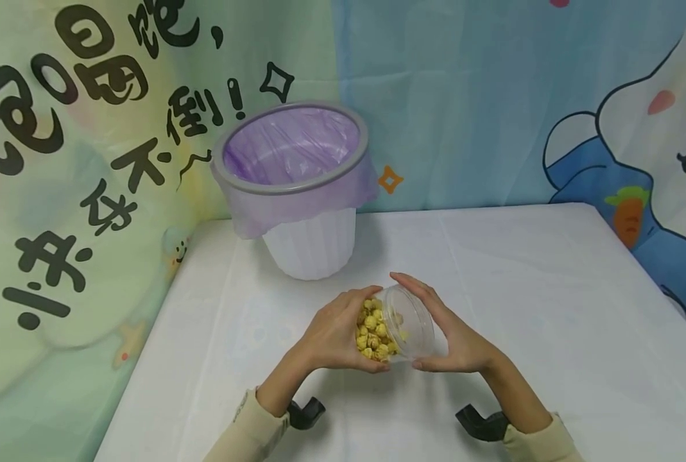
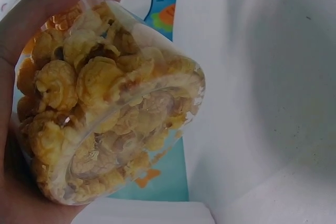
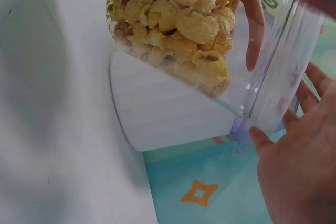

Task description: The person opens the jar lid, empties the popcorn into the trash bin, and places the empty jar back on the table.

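Note:
A clear plastic jar (image 1: 376, 324) part filled with yellow popcorn (image 3: 178, 19) is held tilted on its side above the table, its base turned left. My left hand (image 1: 339, 333) grips the jar's body; in the left wrist view its thumb and fingers wrap round the wall near the popcorn. At the jar's right end is a clear round lid (image 1: 414, 324). Thumb and fingers of my right hand (image 1: 458, 333) span that lid from both sides, and in the right wrist view fingertips meet its rim. The palm stands off from the lid's face.
A white bin (image 1: 314, 244) with a grey rim and purple liner bag (image 1: 296, 147) stands at the back left. White cloth covers the table (image 1: 522, 276). Behind and to the left hangs a printed curtain (image 1: 464, 115). Black straps (image 1: 481, 423) are at both wrists.

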